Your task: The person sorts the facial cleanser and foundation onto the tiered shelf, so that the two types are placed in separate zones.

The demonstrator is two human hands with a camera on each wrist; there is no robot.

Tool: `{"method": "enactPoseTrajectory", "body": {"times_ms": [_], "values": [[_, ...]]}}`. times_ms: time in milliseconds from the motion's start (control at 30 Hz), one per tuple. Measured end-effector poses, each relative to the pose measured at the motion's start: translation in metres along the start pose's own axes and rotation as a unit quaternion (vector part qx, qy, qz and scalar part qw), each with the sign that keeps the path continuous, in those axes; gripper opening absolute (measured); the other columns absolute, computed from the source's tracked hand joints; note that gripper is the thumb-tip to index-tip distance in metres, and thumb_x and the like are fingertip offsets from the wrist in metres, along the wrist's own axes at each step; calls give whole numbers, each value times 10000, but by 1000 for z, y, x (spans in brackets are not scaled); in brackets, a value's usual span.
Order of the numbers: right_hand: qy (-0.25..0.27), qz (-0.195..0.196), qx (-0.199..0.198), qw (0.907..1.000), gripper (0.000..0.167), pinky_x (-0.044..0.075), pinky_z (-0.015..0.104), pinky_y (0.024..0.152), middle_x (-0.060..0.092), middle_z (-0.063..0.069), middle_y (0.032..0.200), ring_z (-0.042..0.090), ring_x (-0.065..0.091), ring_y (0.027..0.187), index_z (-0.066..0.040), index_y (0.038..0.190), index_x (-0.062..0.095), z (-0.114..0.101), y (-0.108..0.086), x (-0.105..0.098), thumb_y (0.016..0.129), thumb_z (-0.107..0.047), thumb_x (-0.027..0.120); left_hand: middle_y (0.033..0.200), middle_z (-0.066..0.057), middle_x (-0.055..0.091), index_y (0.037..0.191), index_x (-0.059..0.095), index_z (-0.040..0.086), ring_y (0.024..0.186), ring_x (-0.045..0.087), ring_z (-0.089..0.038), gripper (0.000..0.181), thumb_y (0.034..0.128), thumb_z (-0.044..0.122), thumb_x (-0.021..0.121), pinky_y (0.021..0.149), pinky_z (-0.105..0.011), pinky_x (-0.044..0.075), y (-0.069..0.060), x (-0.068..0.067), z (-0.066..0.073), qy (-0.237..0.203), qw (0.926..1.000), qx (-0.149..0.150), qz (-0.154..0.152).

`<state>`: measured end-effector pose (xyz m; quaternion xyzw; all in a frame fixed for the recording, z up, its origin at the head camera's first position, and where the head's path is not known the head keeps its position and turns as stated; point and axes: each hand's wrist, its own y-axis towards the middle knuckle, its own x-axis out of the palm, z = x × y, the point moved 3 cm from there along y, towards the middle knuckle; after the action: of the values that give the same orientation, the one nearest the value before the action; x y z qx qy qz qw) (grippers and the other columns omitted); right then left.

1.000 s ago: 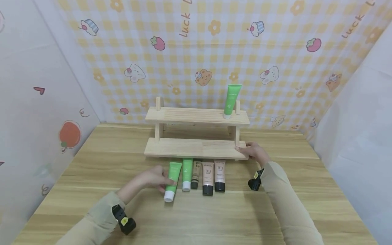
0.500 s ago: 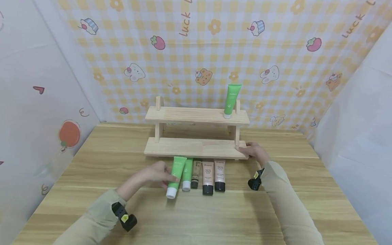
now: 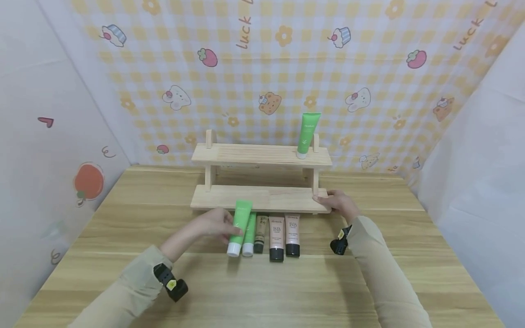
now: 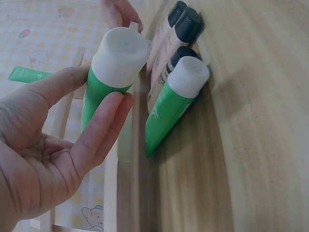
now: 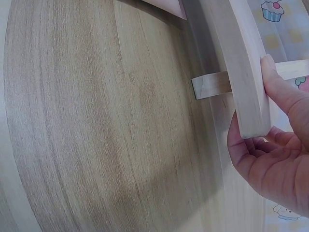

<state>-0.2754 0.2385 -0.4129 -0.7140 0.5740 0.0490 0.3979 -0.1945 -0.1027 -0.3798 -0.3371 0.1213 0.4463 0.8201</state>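
A green tube with a white cap (image 3: 242,223) is pinched between thumb and fingers of my left hand (image 3: 217,224), cap end down, its top overlapping the lower shelf's front edge. In the left wrist view the held tube (image 4: 104,82) is clear of the table, beside a second green tube (image 4: 166,113) that lies there. My right hand (image 3: 341,203) grips the right end of the two-tier wooden shelf (image 3: 229,197). The right wrist view shows the thumb above the board (image 5: 248,72) and curled fingers underneath.
Right of the lying green tube (image 3: 249,234) are a small dark-capped tube (image 3: 260,233) and two pink BB tubes (image 3: 276,232) with black caps. Another green tube (image 3: 307,134) stands on the upper shelf's right end. A patterned cloth hangs behind.
My left hand has lifted the green tube and carried it up and slightly right, towards the lower shelf. My right hand keeps its grip on the shelf.
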Motion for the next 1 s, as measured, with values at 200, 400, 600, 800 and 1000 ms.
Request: {"method": "enactPoseTrajectory", "body": {"times_ms": [200, 400, 600, 800, 1000], "values": [[52, 96, 48, 9999, 816, 420, 390, 992, 408, 222, 1311, 240, 457, 1059, 68, 1397, 215, 1, 3, 1, 864, -439, 569, 838, -144, 669, 1108, 528, -128, 671, 672, -207, 506, 782, 220, 696, 688, -332, 577, 3, -4, 7, -1, 10000, 64, 7], [145, 10, -42, 9999, 817, 436, 272, 816, 451, 161, 1205, 188, 458, 951, 85, 1405, 181, 0, 4, 0, 880, -417, 554, 848, -129, 666, 1063, 563, -97, 681, 660, -182, 457, 773, 228, 703, 704, -343, 575, 8, -6, 11, 56, 9999, 100, 53], [225, -29, -117, 9997, 804, 452, 290, 866, 433, 205, 1299, 195, 468, 998, 84, 1404, 188, 1, 3, 0, 879, -395, 564, 831, -119, 666, 1047, 578, -84, 727, 675, -245, 451, 772, 251, 705, 698, -342, 574, 10, -12, 17, 284, 9992, 202, 173], [260, 19, -71, 9996, 805, 427, 248, 736, 497, 55, 963, 123, 453, 778, 76, 1405, 200, 0, 3, -1, 873, -398, 574, 869, -143, 664, 1095, 540, -108, 723, 676, -231, 503, 776, 244, 704, 703, -328, 573, 12, -19, 25, 253, 9991, 287, 204], [242, 7, -91, 9997, 812, 429, 247, 722, 481, 58, 974, 120, 447, 772, 86, 1403, 195, 1, 2, -1, 874, -402, 571, 901, -146, 667, 1143, 508, -109, 732, 680, -227, 566, 767, 263, 711, 732, -319, 563, 15, -23, 33, 474, 9982, 245, 258]]}}
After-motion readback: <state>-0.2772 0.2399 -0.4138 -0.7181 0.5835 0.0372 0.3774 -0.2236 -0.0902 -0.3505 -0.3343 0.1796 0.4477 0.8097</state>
